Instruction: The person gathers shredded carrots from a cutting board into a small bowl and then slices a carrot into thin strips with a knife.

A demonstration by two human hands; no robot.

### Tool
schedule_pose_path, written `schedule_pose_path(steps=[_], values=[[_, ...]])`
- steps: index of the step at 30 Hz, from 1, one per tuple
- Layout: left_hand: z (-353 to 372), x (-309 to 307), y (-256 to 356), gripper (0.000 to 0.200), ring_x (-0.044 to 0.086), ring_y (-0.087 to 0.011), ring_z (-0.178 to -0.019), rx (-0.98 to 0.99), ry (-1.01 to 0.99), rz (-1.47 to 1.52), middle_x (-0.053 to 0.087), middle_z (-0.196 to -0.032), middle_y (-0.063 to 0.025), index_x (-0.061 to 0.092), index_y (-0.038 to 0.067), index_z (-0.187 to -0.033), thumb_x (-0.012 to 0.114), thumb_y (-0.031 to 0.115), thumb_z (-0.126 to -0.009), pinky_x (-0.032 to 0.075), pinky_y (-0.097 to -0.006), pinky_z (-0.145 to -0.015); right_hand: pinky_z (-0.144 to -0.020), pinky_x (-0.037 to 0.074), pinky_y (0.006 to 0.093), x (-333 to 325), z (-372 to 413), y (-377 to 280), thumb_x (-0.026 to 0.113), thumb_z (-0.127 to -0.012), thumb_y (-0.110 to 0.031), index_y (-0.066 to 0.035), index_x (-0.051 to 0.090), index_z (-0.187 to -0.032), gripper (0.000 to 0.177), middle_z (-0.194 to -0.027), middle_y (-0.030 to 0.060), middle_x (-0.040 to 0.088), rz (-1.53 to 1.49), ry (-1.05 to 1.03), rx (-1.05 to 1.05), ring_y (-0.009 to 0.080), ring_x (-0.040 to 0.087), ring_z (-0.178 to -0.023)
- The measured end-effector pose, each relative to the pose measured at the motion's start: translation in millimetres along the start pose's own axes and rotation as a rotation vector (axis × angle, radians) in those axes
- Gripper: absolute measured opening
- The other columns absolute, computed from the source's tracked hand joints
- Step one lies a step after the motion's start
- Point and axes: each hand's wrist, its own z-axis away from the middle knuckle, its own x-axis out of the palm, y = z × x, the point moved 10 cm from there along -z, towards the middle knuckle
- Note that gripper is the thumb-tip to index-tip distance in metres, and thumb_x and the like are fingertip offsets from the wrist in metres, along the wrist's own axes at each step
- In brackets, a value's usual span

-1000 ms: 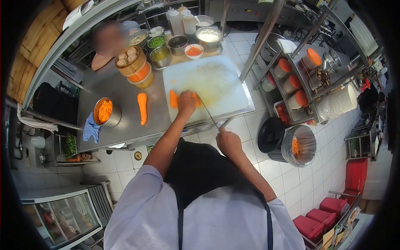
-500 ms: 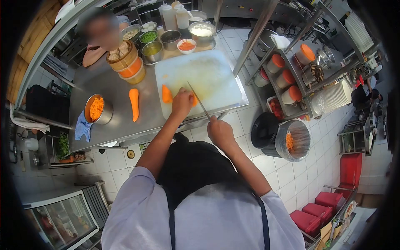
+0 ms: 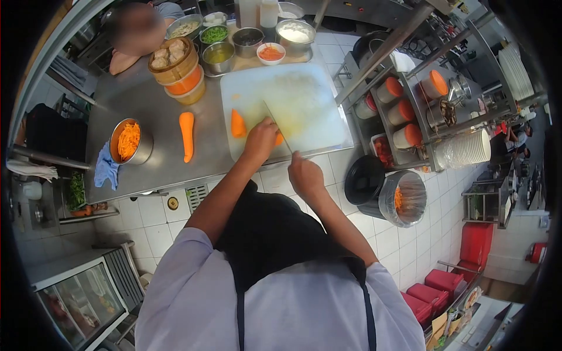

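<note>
Left grip (image 3: 261,139) pins a carrot piece (image 3: 279,139) on the white board (image 3: 316,111) — right grip (image 3: 304,175) holds the knife (image 3: 274,120).

Left hand (image 3: 260,139) sat right over the carrot piece (image 3: 280,139), and only an orange sliver peeked out at its right side. The knife (image 3: 274,121) showed a thin blade; its handle was swallowed by the right hand (image 3: 304,174). Up top, the squeeze bottles (image 3: 257,9) were chopped off by the frame edge. The co-worker (image 3: 134,29) at the far corner was blurred. Orange scraps (image 3: 399,199) in the lined bin (image 3: 418,202) were too small to identify.
</note>
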Motion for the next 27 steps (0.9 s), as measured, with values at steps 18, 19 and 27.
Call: schedule_pose_path(steps=[18, 19, 27], values=[[-3.8, -3.2, -3.2, 0.009, 0.069, -0.0369, -0.095, 0.045, -0.147, 0.032, 0.067, -0.102, -0.0166, 0.07, -0.001, -0.09, 0.062, -0.001, -0.086, 0.057, -0.047, -0.081, -0.064, 0.061, 0.051, -1.6, -51.9, -9.1, 0.055, -0.097, -0.011, 0.001, 0.057, -0.102, 0.013, -0.078, 0.0245, 0.073, -0.028, 0.005, 0.0, 0.0405, 0.075, -0.072], [-3.1, -3.3, -5.4, 0.009, 0.069, -0.0372, -0.095, 0.035, -0.149, 0.032, 0.067, -0.102, -0.0167, 0.07, -0.002, -0.09, 0.062, -0.001, -0.086, 0.057, -0.0472, -0.081, -0.064, 0.061, 0.0511, -1.7, -45.8, -9.1, 0.055, -0.097, -0.011, 0.001, 0.057, -0.102, 0.013, -0.077, 0.0244, 0.073, -0.027, -0.012, 0.012, 0.0406, 0.075, -0.072], [2.2, -1.0, -6.9, 0.008, 0.068, -0.0388, -0.096, 0.063, -0.14, 0.068, 0.064, -0.103, -0.0179, 0.065, -0.002, -0.089, 0.058, -0.002, -0.088, 0.056, -0.0488, -0.083, -0.062, 0.06, 0.0511, 2.5, -57.4, -10.7, 0.057, -0.096, -0.011, 0.0, 0.057, -0.101, 0.013, -0.076, 0.0247, 0.072, -0.04, 0.053, -0.04, 0.0413, 0.074, -0.07]])
